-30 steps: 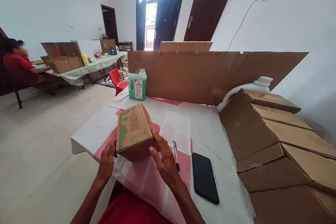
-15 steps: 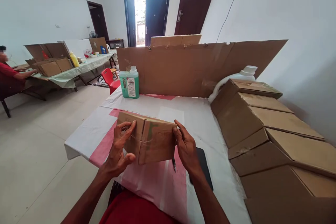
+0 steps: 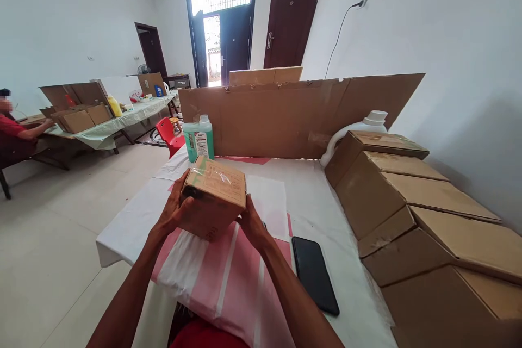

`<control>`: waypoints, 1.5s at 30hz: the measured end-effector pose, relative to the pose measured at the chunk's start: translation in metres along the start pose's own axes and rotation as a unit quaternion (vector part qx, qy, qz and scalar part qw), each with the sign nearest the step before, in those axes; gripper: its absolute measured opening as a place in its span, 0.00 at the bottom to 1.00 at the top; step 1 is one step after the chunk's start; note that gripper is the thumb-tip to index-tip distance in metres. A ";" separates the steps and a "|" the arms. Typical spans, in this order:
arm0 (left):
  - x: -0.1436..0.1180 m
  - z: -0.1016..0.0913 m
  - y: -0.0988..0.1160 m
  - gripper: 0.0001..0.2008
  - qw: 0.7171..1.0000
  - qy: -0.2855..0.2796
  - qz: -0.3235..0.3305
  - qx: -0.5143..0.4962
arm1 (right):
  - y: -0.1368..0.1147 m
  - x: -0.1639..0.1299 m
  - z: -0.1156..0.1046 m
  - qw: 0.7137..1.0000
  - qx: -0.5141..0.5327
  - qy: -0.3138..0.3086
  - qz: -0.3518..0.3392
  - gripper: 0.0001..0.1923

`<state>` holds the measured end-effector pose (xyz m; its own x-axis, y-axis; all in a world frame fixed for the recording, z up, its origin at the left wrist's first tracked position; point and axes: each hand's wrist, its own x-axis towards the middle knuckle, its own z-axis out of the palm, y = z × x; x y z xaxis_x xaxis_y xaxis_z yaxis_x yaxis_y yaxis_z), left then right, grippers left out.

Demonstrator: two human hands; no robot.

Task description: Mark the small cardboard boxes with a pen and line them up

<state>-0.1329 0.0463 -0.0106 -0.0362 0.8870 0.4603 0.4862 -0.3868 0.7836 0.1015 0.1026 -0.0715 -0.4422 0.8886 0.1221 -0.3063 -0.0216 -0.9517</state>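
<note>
A small brown cardboard box (image 3: 216, 204), with clear tape across its top face, is held tilted above the table by both hands. My left hand (image 3: 176, 204) grips its left side, and my right hand (image 3: 250, 223) clasps the lower right side. The box hides part of the fingers. Beneath it lies a cloth with pink and white stripes (image 3: 228, 277). A black phone (image 3: 316, 274) rests on the table to the right of my right forearm. Behind the box stands a bottle of green liquid (image 3: 199, 138).
Several cardboard boxes (image 3: 403, 217) line the table's right side. A white jug (image 3: 373, 119) stands behind them, and an upright cardboard panel (image 3: 277, 119) borders the back. Leftward are a red chair (image 3: 169, 136) and another table (image 3: 98, 138), where a person in red (image 3: 16, 133) sits.
The box has been turned and tilted, bringing its taped face up, and moved slightly left. Both hands have shifted their hold on it. The phone is now more fully visible.
</note>
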 end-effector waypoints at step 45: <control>-0.086 0.049 0.073 0.28 0.981 -0.131 -0.137 -0.040 | 0.030 -0.126 -0.083 0.861 -0.447 0.173 0.170 0.17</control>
<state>-0.0516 -0.0462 -0.0135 0.0757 0.9906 0.1136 0.4193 -0.1349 0.8978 0.2177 0.0283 -0.1383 -0.0524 0.9872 -0.1504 0.6310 -0.0840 -0.7713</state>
